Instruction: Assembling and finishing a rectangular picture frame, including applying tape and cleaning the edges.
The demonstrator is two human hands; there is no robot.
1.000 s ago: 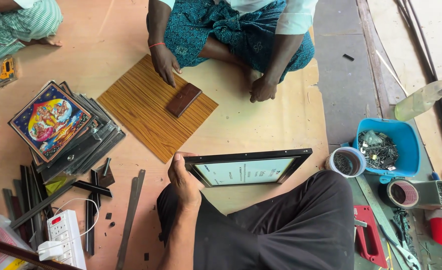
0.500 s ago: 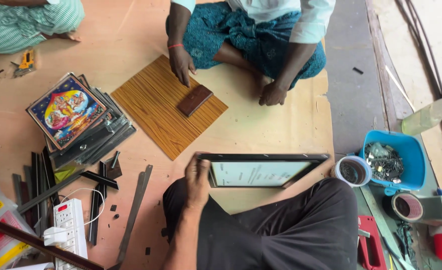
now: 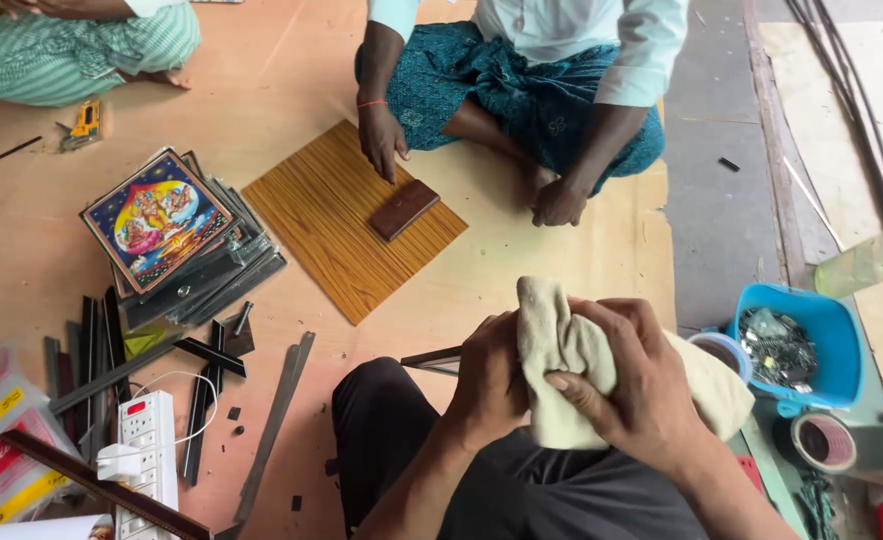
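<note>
We count two hands of our own, both on one cream cloth (image 3: 572,350); the left hand (image 3: 492,375) clasps its left side with fingers curled round the fabric, and the right hand (image 3: 632,385) is clenched over its top and front, thumb pressed across the folds; the cloth sits bunched above our lap, over the near edge of the plywood floor (image 3: 522,250), its tail trailing right toward the blue tub (image 3: 827,330). One dark frame (image 3: 432,360) shows only as a thin corner poking out left of the left hand; the rest is hidden behind hands and cloth, so we cannot tell how it lies. Across from us one seated person rests one hand (image 3: 382,140) at the far edge of one wood-grain board (image 3: 332,215) and the other hand (image 3: 560,203) on the floor; one dark brown block (image 3: 404,209) lies on the board's right corner. A second person (image 3: 82,40) is cut off at the top left corner. One stack of framed pictures (image 3: 162,225) lies left of the board, its count unreadable; several dark moulding strips (image 3: 112,360) lie below it, too overlapped to number. One white power strip (image 3: 147,445) and one tape roll (image 3: 824,442) sit near the bottom edge; the tub's small metal contents are too fine to make out.
</note>
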